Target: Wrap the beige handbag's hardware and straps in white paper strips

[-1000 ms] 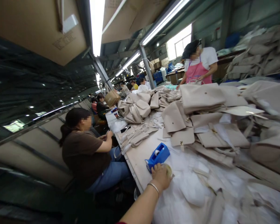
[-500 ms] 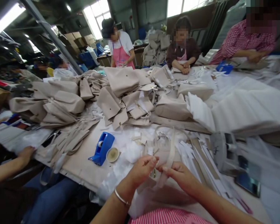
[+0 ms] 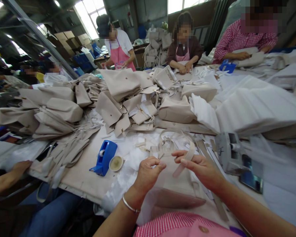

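A beige handbag (image 3: pixel 171 179) lies on the table right in front of me, with a looped handle (image 3: pixel 165 132) at its far end. In my right hand (image 3: pixel 202 166) is a pale strap (image 3: pixel 190 152), gripped between thumb and fingers, its loose end (image 3: pixel 179 170) hanging over the bag. My left hand (image 3: pixel 149 172), with a bangle at the wrist, is pinched closed above the bag's left side. Whatever its fingertips hold is too small to make out. Clear plastic (image 3: pixel 118 184) and white wrapping lie left of the bag.
A blue tape dispenser (image 3: pixel 104 158) and a small round dish (image 3: pixel 116 163) stand at left. To the right are a grey dispenser (image 3: pixel 229 153), a phone (image 3: pixel 251 177) and white foam sheets (image 3: pixel 259 105). Beige bags (image 3: pixel 123 84) are heaped ahead. Co-workers sit and stand across the table.
My hands have moved apart, the right one rising and shifting right with the strap. More of the handbag shows between them. The view has turned slightly right.
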{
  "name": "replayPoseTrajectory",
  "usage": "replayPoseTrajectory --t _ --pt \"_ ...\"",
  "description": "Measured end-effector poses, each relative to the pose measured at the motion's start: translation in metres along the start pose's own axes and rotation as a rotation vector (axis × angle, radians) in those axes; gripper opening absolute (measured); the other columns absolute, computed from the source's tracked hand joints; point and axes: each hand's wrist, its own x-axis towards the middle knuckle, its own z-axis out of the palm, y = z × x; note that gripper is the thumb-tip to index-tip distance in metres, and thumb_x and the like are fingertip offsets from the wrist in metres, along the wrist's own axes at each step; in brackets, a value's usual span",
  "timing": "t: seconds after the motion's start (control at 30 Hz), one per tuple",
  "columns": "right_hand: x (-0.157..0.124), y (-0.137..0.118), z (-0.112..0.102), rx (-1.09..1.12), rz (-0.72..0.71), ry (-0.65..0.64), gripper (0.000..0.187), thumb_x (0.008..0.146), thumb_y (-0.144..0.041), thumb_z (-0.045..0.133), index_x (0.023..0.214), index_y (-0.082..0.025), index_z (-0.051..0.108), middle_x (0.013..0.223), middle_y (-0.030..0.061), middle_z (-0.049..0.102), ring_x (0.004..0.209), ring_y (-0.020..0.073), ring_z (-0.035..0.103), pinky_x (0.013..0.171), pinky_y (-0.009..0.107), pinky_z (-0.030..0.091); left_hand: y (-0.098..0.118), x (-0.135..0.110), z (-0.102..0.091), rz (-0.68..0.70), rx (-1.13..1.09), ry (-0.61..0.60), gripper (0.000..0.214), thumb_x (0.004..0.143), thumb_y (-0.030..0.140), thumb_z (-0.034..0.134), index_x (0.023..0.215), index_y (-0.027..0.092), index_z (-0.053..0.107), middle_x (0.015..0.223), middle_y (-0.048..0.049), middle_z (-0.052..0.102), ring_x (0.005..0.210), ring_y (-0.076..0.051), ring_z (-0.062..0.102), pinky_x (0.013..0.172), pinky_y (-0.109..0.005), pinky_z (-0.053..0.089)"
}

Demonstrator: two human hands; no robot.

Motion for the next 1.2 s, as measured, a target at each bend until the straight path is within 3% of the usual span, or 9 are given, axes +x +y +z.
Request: replayPoseTrajectory --t 0.13,0.27,0.7,0.87,0.97,1.07,1.2 --pt "0.015 -0.017 -0.01 0.058 -0.133 0.084 0.025 0.088 -0.045 0.068 0.092 -0.024 0.08 0.126 0.0078 0.067 0.124 0.03 0.055 0.109 0.047 0.037 0.003 -0.003 0.003 0.019 0.014 -0.045 0.017 0.077 0.026 0.073 0.063 0.017 0.07 0.068 0.001 0.062 0.07 -0.014 0.057 0.071 -0.025 0.041" --pt "0.024 -0.024 -0.002 -0.019 -0.186 0.05 0.023 0.089 -0.044 0.067 0.092 -0.026 0.08 0.123 0.006 0.069 0.12 0.0278 0.058 0.106 0.044 0.04 0.006 -0.006 0.006 0.023 0.041 -0.059 0.014 0.075 0.023 0.074 0.063 0.017 0.071 0.068 0.0006 0.063 0.071 -0.014 0.058 0.071 -0.025 0.042" --pt "0.03 -0.017 0.003 -0.08 -0.149 -0.029 0.027 0.089 -0.046 0.065 0.09 -0.024 0.08 0.121 0.0078 0.069 0.116 0.0271 0.061 0.099 0.042 0.046 0.007 -0.004 0.003 -0.097 0.023 -0.172 0.022 0.075 0.03 0.073 0.061 0.015 0.068 0.063 0.0022 0.057 0.065 -0.012 0.052 0.065 -0.024 0.037" --pt "0.029 -0.007 0.005 -0.085 -0.128 -0.109 0.027 0.089 -0.046 0.066 0.093 -0.024 0.08 0.127 0.0087 0.067 0.117 0.0274 0.06 0.102 0.043 0.044 0.008 -0.002 0.002 -0.182 -0.031 -0.285 0.022 0.077 0.034 0.069 0.068 0.014 0.07 0.06 0.0033 0.052 0.06 -0.011 0.045 0.059 -0.025 0.033" --pt "0.023 0.006 0.012 -0.082 -0.107 -0.201 0.027 0.09 -0.045 0.065 0.1 -0.025 0.079 0.129 0.0081 0.066 0.123 0.0274 0.056 0.106 0.043 0.04 0.006 -0.001 0.003 -0.171 -0.084 -0.288 0.026 0.079 0.035 0.066 0.064 0.014 0.066 0.058 0.003 0.051 0.059 -0.011 0.042 0.059 -0.025 0.032" --pt "0.024 0.018 0.016 0.069 -0.02 -0.234 0.033 0.088 -0.049 0.065 0.108 -0.025 0.077 0.121 0.0088 0.07 0.127 0.028 0.052 0.107 0.043 0.039 0.004 -0.002 0.005 -0.177 -0.106 -0.279 0.031 0.081 0.038 0.063 0.062 0.014 0.063 0.057 0.0025 0.051 0.059 -0.011 0.042 0.059 -0.025 0.032" --pt "0.047 0.021 0.007 0.537 0.183 -0.03 0.049 0.09 -0.06 0.052 0.106 -0.022 0.077 0.114 0.0105 0.072 0.103 0.025 0.064 0.093 0.04 0.049 0.0 -0.005 0.005 -0.213 -0.037 -0.293 0.031 0.08 0.037 0.064 0.058 0.014 0.06 0.058 0.0017 0.051 0.06 -0.012 0.045 0.058 -0.025 0.031"
